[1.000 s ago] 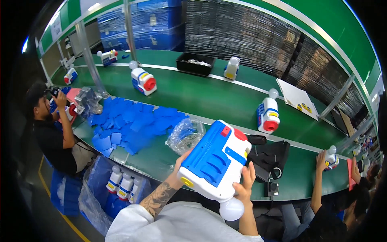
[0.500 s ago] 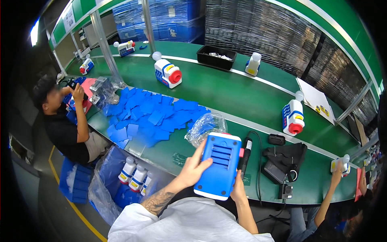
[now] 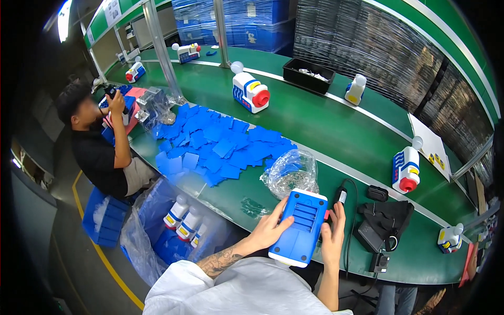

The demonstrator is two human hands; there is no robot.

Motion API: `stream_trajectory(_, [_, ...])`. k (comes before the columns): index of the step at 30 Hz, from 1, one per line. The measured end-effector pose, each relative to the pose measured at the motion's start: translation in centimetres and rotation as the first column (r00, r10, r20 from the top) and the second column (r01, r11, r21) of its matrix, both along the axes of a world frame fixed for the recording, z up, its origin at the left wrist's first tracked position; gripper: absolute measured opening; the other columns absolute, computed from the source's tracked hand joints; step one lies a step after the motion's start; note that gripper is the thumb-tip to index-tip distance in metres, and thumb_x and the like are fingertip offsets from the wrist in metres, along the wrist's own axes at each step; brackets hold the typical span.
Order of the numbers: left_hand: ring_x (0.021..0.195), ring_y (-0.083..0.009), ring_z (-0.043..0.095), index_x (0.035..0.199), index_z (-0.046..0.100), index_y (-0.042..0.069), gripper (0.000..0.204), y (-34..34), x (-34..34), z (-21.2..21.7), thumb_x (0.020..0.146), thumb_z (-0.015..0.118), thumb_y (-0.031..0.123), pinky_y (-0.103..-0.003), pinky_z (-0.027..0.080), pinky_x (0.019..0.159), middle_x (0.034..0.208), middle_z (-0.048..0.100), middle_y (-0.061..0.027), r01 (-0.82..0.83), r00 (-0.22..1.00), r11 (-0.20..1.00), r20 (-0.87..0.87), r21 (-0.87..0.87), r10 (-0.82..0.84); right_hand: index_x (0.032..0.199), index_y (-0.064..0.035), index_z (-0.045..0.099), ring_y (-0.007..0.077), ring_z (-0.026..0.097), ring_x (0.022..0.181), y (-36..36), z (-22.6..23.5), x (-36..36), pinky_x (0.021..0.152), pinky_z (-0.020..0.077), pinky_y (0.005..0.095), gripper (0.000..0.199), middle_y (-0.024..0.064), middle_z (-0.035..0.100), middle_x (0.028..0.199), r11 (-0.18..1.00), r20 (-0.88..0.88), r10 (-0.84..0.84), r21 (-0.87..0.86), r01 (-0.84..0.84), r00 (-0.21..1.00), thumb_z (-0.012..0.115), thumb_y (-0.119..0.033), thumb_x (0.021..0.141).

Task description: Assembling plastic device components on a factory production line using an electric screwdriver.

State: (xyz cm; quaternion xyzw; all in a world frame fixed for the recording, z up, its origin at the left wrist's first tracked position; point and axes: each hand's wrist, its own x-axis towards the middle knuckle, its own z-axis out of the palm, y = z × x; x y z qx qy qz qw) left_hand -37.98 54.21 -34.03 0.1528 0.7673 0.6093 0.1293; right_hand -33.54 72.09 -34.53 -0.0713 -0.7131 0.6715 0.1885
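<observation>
My left hand (image 3: 269, 229) grips a blue-and-white plastic toy (image 3: 297, 239) by its left side, thumb on the blue face. That face, turned up toward me, has a slotted, uncovered compartment and dark round spots at its corners. A bit of red shows at its right edge. Next to that edge, my right hand (image 3: 332, 239) is open with fingers stretched upward; whether it touches the toy I cannot tell. Behind its fingertips lies a black corded hand tool (image 3: 342, 193), partly hidden. A crumpled clear plastic bag (image 3: 291, 172) lies just beyond the toy.
Flat blue pieces (image 3: 212, 142) are heaped left on the green bench (image 3: 231, 197). Similar toys (image 3: 251, 94) stand along the belt (image 3: 315, 118). A black bin (image 3: 308, 75) is behind. A black pouch (image 3: 388, 218) lies right. Bottom left, a lined crate (image 3: 170, 247) holds toys. A co-worker (image 3: 102, 142) sits left.
My right hand has come off the toy's lower right side and opened, fingers upward. The view has swung left. At the right, a co-worker's hand has left a toy on the belt.
</observation>
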Motion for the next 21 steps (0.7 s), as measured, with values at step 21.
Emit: stream_trajectory(21, [0.11,-0.0352,0.035,0.104,0.055,0.004,0.052,-3.9,-22.8,-8.2,0.065,0.072,0.034,-0.05,0.035,0.083,0.115,0.039,-0.0178,-0.614,0.775,0.353,-0.624,-0.705,0.102,0.131,-0.0021,0.034,0.0167,0.048,0.102,-1.0,-0.5,-0.3,0.083,0.0436,0.0288,0.05,0.0125,0.047,0.119,0.969,0.04,0.002,0.247,-0.012,0.999,0.052,-0.014,0.086])
